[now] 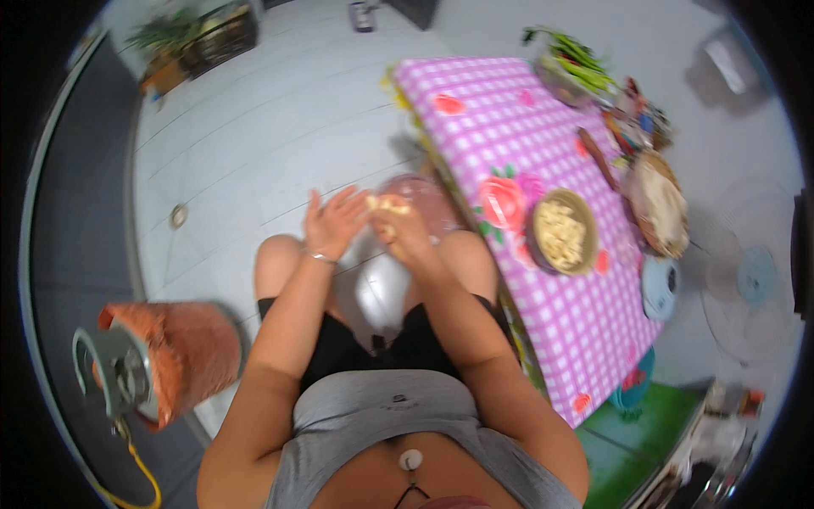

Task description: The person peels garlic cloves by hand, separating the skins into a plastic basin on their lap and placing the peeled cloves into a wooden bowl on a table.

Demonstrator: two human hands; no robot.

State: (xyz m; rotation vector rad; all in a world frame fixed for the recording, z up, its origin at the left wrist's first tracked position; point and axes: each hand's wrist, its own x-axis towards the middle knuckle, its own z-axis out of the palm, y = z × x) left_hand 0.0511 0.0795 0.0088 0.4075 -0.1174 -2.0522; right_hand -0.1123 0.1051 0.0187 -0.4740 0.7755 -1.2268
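My left hand [333, 222] is held out over my knees, palm up and fingers spread, with nothing in it. Close beside it, my right hand [402, 231] is curled around several pale yellow chunks [390, 204]; blur hides their exact kind. Below the right hand and partly behind it, a reddish see-through basin [428, 204] stands low beside the table. To the right, a bowl [593, 222] full of similar pale chunks [560, 236] rests on the table. A shiny silvery object [378, 293] shows between my thighs; its kind is unclear.
The table [543, 339] has a pink checked cloth and stands close to my right leg. On it are leafy greens [581, 68], a brown-handled tool [598, 159], a basket [660, 204] and a blue lidded pot [660, 288]. A gas cylinder [195, 356] stands at left; a fan [755, 276] at right.
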